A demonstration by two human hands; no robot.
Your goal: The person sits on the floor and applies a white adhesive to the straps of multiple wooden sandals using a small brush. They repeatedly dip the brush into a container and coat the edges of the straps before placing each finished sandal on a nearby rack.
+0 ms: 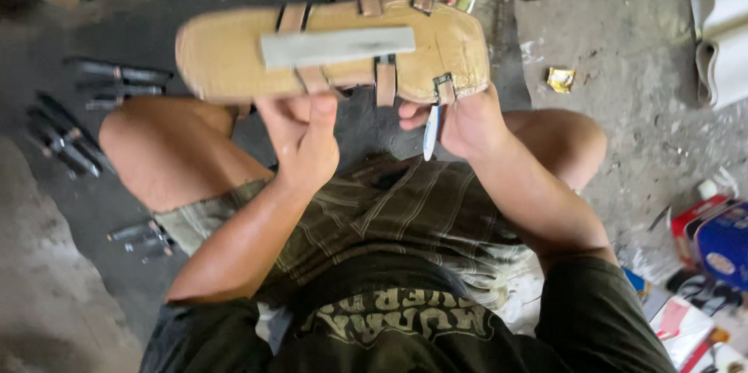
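**Both hands on an upturned sandal**

The left hand (305, 147) grips the lower edge of the tan sandal (331, 49), thumb pressed up against its sole. The right hand (464, 122), just beside it, clasps the sandal's strap end and also pinches a thin white-and-blue tool (431, 131) pointing down. Above the left thumb, a grey strip (336, 46) lies along the sole. Farther left, dark tools (117, 77) lie on the floor.

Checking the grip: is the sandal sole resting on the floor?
No, both the left hand and right hand hold the sandal sole above the knees.
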